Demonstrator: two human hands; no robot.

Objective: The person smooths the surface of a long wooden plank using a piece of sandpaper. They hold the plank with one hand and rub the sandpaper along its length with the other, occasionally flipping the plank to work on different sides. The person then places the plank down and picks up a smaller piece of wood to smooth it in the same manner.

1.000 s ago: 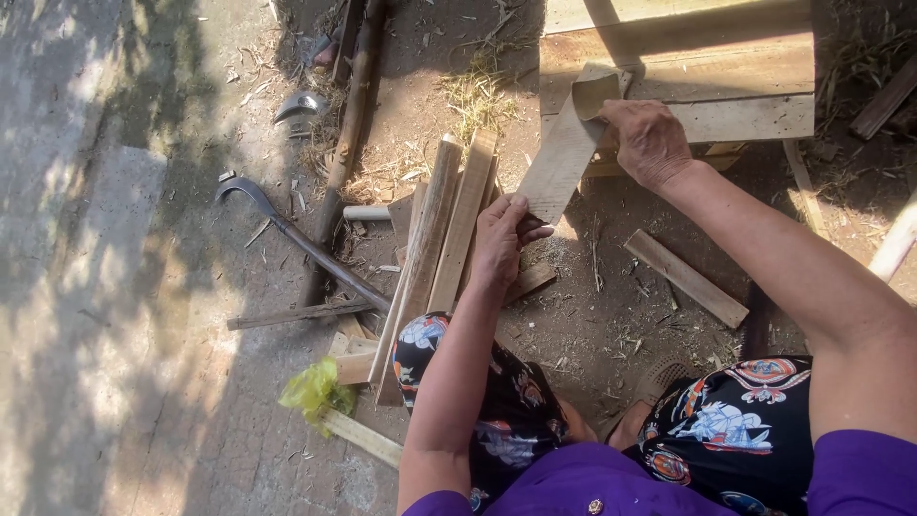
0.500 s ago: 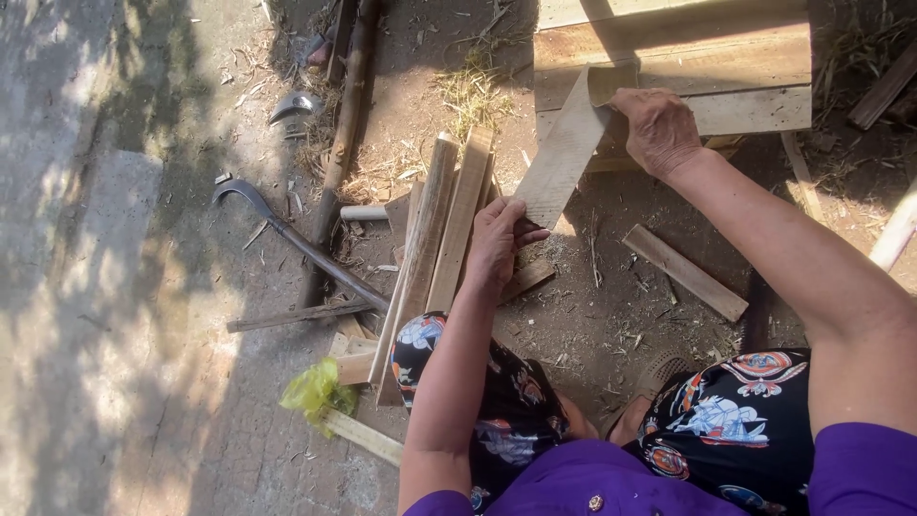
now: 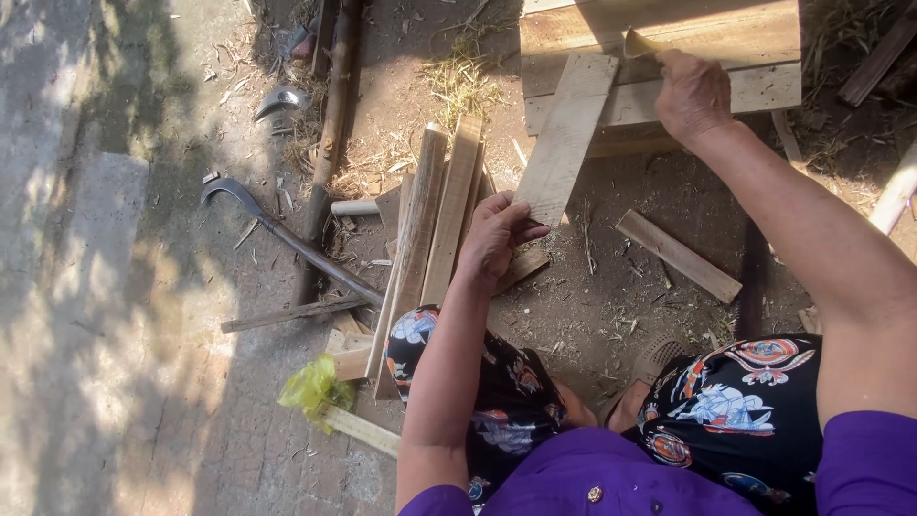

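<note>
The left hand [image 3: 497, 234] grips the near end of a flat pale wooden slat [image 3: 568, 134], which slants up and away so that its far end rests on a broad wooden plank block [image 3: 726, 43]. The right hand [image 3: 693, 96] is clenched around a tool with a short pale blade [image 3: 638, 43], just right of the slat's far end. Left of the left hand, a bundle of long narrow wooden strips [image 3: 435, 225] leans against the knee. Further left on the dirt lies a curved dark metal sickle [image 3: 277, 234], and near it a crumpled yellow-green plastic bag [image 3: 310, 387]
</note>
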